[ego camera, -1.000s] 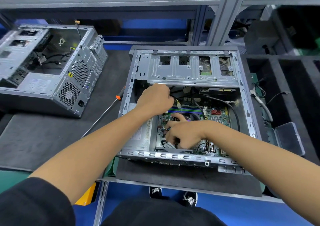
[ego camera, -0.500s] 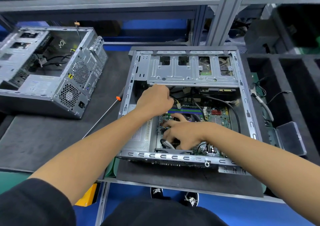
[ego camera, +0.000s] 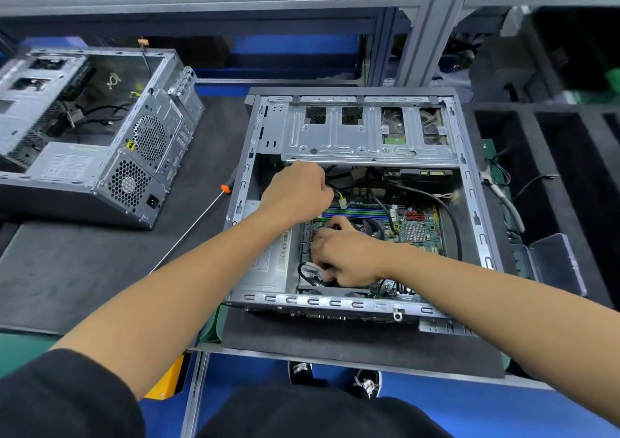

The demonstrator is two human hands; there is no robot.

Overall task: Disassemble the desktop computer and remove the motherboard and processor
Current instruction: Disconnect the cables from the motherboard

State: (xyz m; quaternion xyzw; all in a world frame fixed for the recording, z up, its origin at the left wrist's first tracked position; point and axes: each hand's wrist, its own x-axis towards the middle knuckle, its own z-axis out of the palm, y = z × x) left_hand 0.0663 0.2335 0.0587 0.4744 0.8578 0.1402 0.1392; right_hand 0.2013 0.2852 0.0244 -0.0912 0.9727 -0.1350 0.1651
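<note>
Green motherboard (ego camera: 417, 228) hasn't left the open desktop case (ego camera: 468, 182), and honestly not much has changed in the last second. The left hand (ego camera: 297, 192) has barely moved, curled round a bundle of cables (ego camera: 335, 191) just under the silver drive cage (ego camera: 352, 135). The right hand (ego camera: 345, 258) has slid a touch toward the near rim of the case, fingers bent down at the near-left part of the board by a black cable loop (ego camera: 307, 275). Can't tell exactly what it's pinching, the fingertips are hidden. My read: we're in the unplugging stage, nothing's come free yet, so the board and processor removal is a way off.

The board itself lies flat in the bottom of the case, right of the grey power supply (ego camera: 268, 263), with blue and green RAM slots (ego camera: 355, 210), a small finned heatsink (ego camera: 414, 232) and a black cable (ego camera: 451, 212) arcing over its right side. Left of the case, a long orange-handled screwdriver (ego camera: 194, 222) lies on the black counter (ego camera: 84, 263), and beyond it 1 more gutted tower (ego camera: 100, 142).
</note>
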